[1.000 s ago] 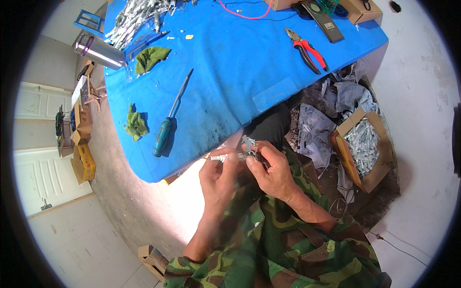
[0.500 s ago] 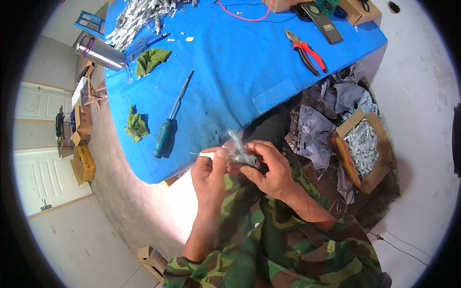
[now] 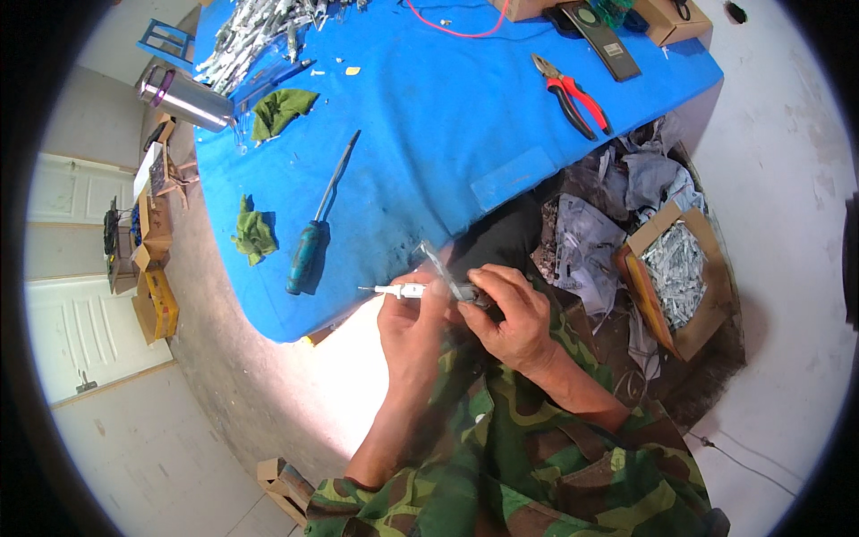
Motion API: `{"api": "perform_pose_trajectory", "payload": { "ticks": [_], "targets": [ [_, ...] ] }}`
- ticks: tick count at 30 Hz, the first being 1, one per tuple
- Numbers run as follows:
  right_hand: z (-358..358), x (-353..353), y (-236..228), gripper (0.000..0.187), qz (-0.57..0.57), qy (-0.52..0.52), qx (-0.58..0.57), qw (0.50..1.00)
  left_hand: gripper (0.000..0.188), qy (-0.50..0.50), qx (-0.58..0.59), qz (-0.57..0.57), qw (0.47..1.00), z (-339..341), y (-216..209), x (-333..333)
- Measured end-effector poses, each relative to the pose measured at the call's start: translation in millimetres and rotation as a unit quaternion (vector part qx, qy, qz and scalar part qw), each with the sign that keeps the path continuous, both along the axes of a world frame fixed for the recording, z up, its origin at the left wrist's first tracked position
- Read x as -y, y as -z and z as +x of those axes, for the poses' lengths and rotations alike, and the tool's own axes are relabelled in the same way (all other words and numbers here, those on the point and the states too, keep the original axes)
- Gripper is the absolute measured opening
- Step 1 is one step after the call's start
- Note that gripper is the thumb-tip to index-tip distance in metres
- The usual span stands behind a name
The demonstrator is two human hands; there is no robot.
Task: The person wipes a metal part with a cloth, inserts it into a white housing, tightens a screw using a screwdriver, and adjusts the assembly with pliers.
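My left hand (image 3: pixel 412 327) pinches a slim white tube (image 3: pixel 408 291) with a thin pointed tip sticking out to the left. At the tube's right end, my right hand (image 3: pixel 512 318) is closed on a clear greyish strip (image 3: pixel 438 266), which slants up and left across the tube. The strip's lower end and the tube's right end are partly hidden by my fingers. Both hands are just off the near edge of the blue-covered table (image 3: pixel 385 170), above my lap. A teal-handled screwdriver (image 3: pixel 309 255) lies on the table to their left.
Red-and-black pliers (image 3: pixel 573 98), green cloths (image 3: pixel 283 113), a steel flask (image 3: pixel 190 98) and a pile of slim white-grey pieces (image 3: pixel 255 40) are on the table. To the right, a cardboard box (image 3: pixel 707 336) of small grey-white pieces stands beside crumpled plastic bags (image 3: pixel 583 246).
My left hand has shifted right and slightly up with the white tube, closer to my right hand. The clear strip leans a little further left and looks less blurred.
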State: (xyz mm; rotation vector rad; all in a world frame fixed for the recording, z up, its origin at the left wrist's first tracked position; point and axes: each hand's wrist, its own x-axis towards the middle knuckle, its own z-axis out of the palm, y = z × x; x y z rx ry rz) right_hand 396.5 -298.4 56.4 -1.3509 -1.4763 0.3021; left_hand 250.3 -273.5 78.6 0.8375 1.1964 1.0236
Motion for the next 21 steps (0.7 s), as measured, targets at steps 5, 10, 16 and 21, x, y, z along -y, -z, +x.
{"api": "perform_pose_trajectory", "payload": {
  "ticks": [5,10,16,21],
  "targets": [
    [5.8,7.5,13.0,0.032,-0.009,-0.049,-0.060,0.997,0.021,0.027,0.003,0.022,0.999,0.8,-8.1,0.2],
    [4.6,8.3,8.0,0.029,-0.027,-0.058,-0.093,0.994,0.022,0.015,-0.003,0.023,1.000,1.1,-13.6,2.1],
    [2.7,11.4,3.2,0.026,-0.090,-0.054,-0.137,0.985,0.025,0.017,-0.007,0.033,0.999,-1.8,-10.6,2.8],
    [8.9,11.6,-3.0,0.023,-0.175,-0.076,-0.200,0.961,0.025,0.030,-0.013,0.032,0.999,-5.6,-11.2,1.8]
  ]
}}
